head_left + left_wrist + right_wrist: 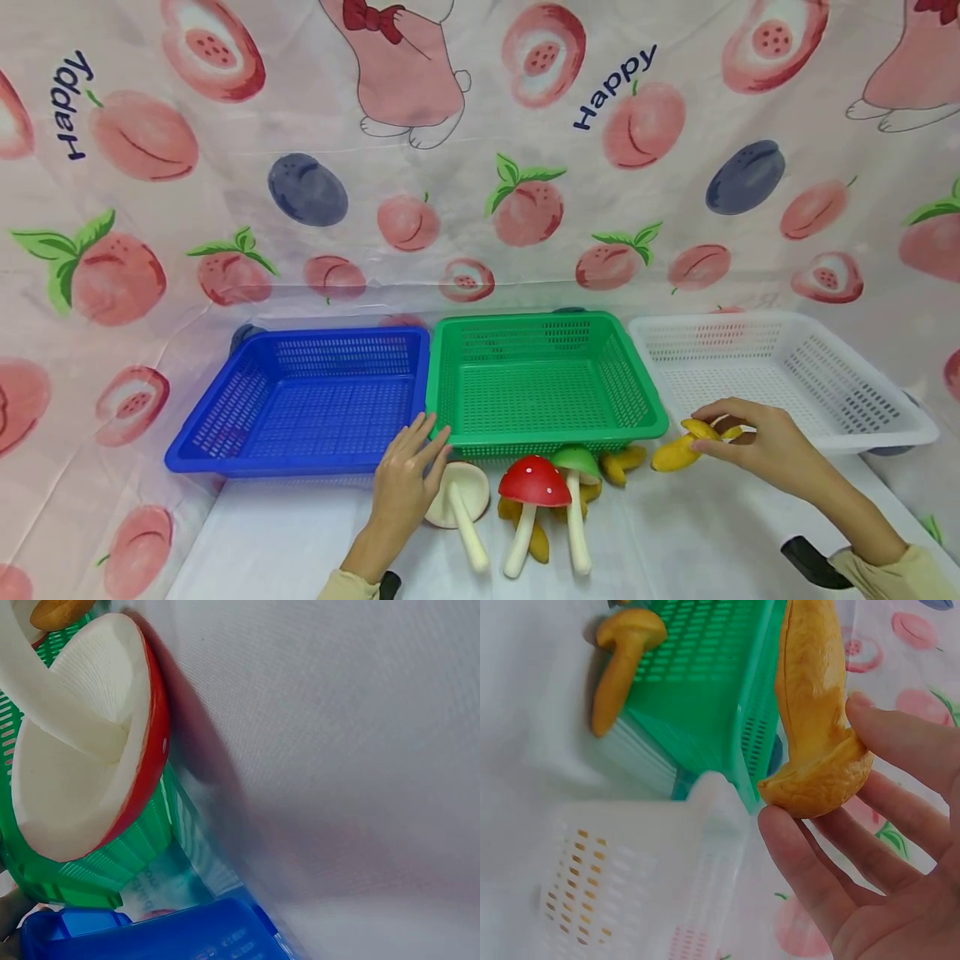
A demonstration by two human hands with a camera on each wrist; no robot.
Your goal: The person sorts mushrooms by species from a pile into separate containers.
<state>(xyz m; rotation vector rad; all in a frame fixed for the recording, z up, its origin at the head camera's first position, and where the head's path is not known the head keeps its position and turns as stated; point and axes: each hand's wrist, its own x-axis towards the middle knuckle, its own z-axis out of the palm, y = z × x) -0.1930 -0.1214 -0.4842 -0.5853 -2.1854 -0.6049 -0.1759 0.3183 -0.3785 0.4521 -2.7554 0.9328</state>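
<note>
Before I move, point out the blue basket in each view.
Head: blue basket left of centre, beside the green basket.
Left wrist: lower left, cut off by the bottom edge.
Right wrist: not in it.
Shared landmark: the green basket, visible in all three.

A staged set-up, kind of room unclear: peach-print cloth point(465, 179) backs a white-topped desk point(667, 537) lined with three plastic baskets point(543, 438).

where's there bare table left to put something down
Bare table lies in front of the blue basket, left of the left hand, and between the green-capped mushroom and the right forearm. Crowded in front of the green basket, where mushrooms bunch.
</note>
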